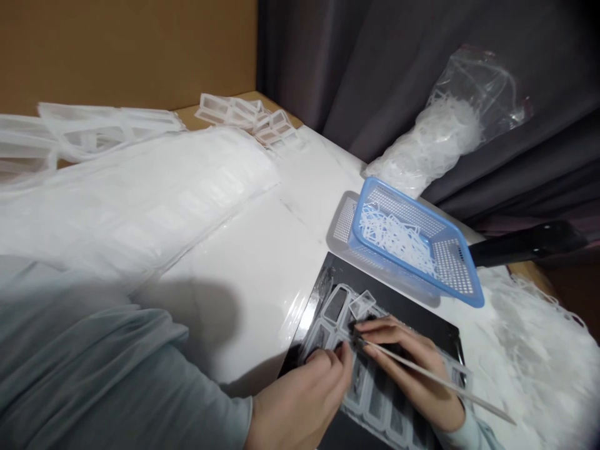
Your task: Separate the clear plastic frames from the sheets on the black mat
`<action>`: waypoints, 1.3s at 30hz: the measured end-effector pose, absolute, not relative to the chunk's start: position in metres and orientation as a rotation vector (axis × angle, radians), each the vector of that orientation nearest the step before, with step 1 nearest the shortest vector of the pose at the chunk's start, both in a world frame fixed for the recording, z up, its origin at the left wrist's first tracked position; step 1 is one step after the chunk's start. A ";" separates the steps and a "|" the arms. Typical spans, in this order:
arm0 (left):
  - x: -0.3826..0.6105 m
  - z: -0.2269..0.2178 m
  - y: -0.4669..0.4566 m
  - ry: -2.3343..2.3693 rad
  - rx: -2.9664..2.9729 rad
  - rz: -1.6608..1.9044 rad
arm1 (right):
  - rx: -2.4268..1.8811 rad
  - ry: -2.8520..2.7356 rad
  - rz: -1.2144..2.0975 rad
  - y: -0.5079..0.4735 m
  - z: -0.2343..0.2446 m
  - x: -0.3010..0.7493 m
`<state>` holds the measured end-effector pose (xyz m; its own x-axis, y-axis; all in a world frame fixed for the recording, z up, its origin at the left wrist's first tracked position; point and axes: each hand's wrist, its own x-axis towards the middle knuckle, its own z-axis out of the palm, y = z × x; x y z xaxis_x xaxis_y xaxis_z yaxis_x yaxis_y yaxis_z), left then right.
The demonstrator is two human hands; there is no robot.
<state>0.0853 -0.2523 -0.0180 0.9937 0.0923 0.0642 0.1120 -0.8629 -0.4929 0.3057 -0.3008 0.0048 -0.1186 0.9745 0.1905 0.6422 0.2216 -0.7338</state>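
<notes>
A translucent sheet of joined white plastic frames (335,309) lies on a black cutting mat (422,319) near the lower middle. My left hand (300,400) presses on the sheet with curled fingers, its grey sleeve filling the lower left. My right hand (407,369) pinches a thin pale stick-like tool (440,378), whose dark tip meets the sheet beside my left fingertips. One small frame (362,303) sits tilted up just above my right fingers.
A blue mesh basket (462,275) holding thin white plastic trimmings rests on a grey basket (344,219) behind the mat. A clear bag of trimmings (440,137) leans on a dark curtain. More trimmings (529,337) pile at right. Stacked frame sheets (140,187) lie at left, and loose frames (244,112) lie at the back.
</notes>
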 end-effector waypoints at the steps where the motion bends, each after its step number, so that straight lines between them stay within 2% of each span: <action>1: 0.086 -0.019 -0.253 -0.144 -2.629 -0.064 | -1.497 -1.824 0.661 -0.301 0.004 0.304; 18: 0.088 -0.017 -0.254 -0.205 -2.714 -0.113 | -1.504 -1.811 0.673 -0.299 0.005 0.298; 35: 0.088 -0.015 -0.252 -0.199 -2.732 -0.184 | -1.535 -1.902 0.449 -0.303 0.000 0.288; 39: 0.086 -0.018 -0.254 -0.152 -2.711 -0.112 | -1.513 -1.957 0.345 -0.303 0.000 0.285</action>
